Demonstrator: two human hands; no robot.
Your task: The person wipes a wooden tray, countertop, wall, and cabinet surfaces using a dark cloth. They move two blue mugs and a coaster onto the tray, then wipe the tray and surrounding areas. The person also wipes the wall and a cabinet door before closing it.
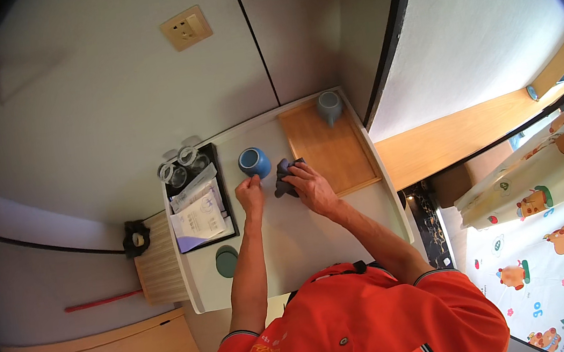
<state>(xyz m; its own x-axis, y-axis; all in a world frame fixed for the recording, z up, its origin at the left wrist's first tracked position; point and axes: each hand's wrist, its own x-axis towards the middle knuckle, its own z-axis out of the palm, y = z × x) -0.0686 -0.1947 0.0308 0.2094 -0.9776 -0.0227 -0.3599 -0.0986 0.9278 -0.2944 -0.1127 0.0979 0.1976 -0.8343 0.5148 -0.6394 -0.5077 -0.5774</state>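
Note:
A blue mug [254, 163] stands on the white tabletop [288, 228], its round mouth in view. My left hand [250, 195] pinches the mug at its near side, where the fingertips cover the handle. Just to the right, my right hand [308, 186] grips a crumpled dark grey cloth [285, 178]. The cloth is beside the mug, apart from it. A wooden tray [334, 148] lies to the right of the cloth, with a grey-blue mug [329, 108] at its far end.
Left of the mug, a black tray [233, 219] holds two clear glasses [183, 167] and printed packets [200, 217]. A dark green round object [227, 262] sits nearer me. A raised white rim [192, 287] edges the tabletop. A wall socket [186, 28] is above; a patterned curtain [539, 250] hangs right.

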